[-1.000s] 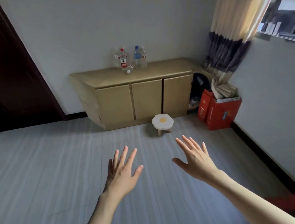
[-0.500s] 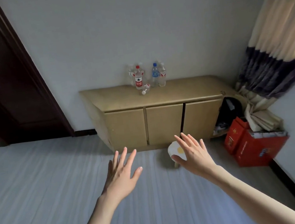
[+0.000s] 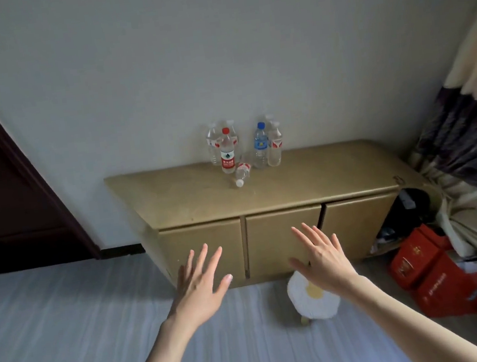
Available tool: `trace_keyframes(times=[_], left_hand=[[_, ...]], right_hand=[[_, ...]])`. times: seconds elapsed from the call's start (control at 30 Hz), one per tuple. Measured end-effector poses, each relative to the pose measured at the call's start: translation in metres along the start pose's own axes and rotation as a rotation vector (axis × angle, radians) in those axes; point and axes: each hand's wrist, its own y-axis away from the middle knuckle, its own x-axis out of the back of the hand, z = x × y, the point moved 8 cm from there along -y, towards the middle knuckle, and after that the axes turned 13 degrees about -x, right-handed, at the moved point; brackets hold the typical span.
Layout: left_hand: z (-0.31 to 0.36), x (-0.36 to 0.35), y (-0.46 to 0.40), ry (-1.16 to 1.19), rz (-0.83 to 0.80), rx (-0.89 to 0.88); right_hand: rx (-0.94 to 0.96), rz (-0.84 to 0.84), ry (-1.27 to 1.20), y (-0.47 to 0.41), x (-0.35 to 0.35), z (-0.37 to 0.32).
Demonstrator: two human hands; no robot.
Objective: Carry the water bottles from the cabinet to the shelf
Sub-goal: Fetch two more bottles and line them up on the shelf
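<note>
Several water bottles are clustered at twelve o'clock on the cabinet, one toppled. Both the left hand and right hand are spread wide, empty. Upright bottles are best gripped mid-body first.

Water bottles atop cabinet

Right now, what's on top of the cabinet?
A cluster of water bottles at the back of the cabinet: several upright, one lying down. Their exact number is unclear, since some overlap.
</note>
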Motion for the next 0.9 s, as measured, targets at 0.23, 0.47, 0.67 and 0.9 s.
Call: trace_keyframes(times=[0.23, 0.47, 0.67, 0.9], left_hand=[[-0.041, -0.005, -0.124, 0.029, -0.054, -0.069], [-0.07, -0.025, -0.223, 0.046, 0.035, -0.084], [-0.094, -0.036, -0.328, 0.033, 0.06, -0.041], [-0.116, -0.063, -0.434, 0.089, 0.077, -0.034]], right_hand=[[-0.081, -0.002, -0.034, -0.111, 0.002, -0.007], [-0.115, -0.055, -0.019, -0.22, -0.015, 0.004], [-0.112, -0.111, -0.037, -0.332, -0.013, 0.018], [-0.151, -0.113, -0.047, -0.448, 0.005, 0.028]])
